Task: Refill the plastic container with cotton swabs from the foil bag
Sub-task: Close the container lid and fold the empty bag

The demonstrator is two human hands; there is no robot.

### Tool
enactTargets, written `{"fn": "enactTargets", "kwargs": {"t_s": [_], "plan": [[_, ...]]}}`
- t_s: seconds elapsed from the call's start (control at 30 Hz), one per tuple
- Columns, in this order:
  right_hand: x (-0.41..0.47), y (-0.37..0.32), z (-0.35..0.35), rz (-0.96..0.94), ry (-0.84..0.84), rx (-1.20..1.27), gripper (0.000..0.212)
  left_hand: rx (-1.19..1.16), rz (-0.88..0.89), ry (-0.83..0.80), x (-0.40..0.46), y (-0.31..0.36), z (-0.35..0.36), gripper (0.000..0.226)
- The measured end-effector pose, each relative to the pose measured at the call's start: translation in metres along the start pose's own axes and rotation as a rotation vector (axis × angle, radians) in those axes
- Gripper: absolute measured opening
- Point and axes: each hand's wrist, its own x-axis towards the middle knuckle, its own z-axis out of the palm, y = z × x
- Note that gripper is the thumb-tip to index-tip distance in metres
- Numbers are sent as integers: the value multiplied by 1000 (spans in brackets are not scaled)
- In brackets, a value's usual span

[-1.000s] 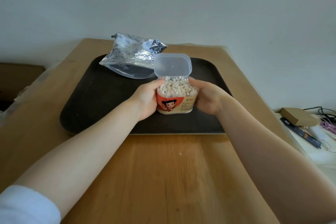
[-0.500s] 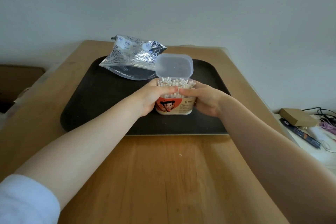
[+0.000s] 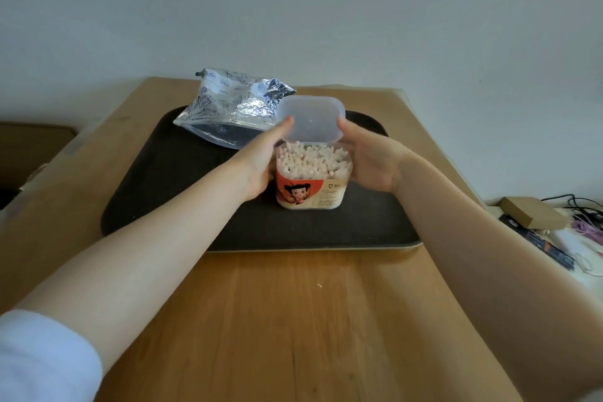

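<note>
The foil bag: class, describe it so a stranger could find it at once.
On the wooden table lies a dark tray. At its far left corner lies the foil bag, behind the swab container. It alone is crinkled, shiny silver.

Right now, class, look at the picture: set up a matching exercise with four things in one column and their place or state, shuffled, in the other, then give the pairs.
Things:
1. foil bag
2. lid
3. cotton swabs
4. tray

Place or state:
A. standing packed in the container
B. dark, flat on the wooden table
C. lying crumpled at the tray's far left
D. hinged up, fingertips at both edges

Pairs: 1-C, 2-D, 3-A, 4-B
</note>
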Motion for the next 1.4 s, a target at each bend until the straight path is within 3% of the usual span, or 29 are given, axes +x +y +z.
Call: {"fn": "enactTargets", "kwargs": {"t_s": [0.07, 0.13, 0.2, 0.3, 0.4, 0.53, 0.8, 1.03, 1.2, 1.3, 1.4], "plan": [[8, -11, 4, -142, 130, 72, 56, 31, 121, 103, 4, 13, -4, 29], [11, -18, 7, -317, 244, -8, 49, 153, 283, 109, 3, 25, -7, 22], [2, -25, 6, -504, 326, -398, 35, 338, 442, 67, -3, 29, -13, 22], [-24, -23, 1, -837, 312, -1319, 28, 753, 628, -22, -24, 25, -24, 36], [-36, 3, -3, -1003, 196, -1668, 39, 1115, 799, -56, -39, 5, -34, 47], [-32, 38, -4, -1042, 212, -1654, 38, 1257, 1027, 34, -39, -21, -37, 45], [-29, 62, 10, -1045, 427, -1434, 39, 1181, 1092, 141, -32, -33, -29, 33], [1, 52, -6, -1000, 616, -1440, 26, 1285, 976, 134, -2, -19, -24, 40], [20, 34, -18, -857, 694, -1382, 31, 1479, 841, 464, 16, 2, -68, 17], [26, 33, -19, -876, 706, -1412, 33, 1666, 705, 427, 21, 10, -95, 7], [29, 34, -15, -792, 744, -1464, 34, 1761, 690, 396, 28, 14, -108, 24]]}}
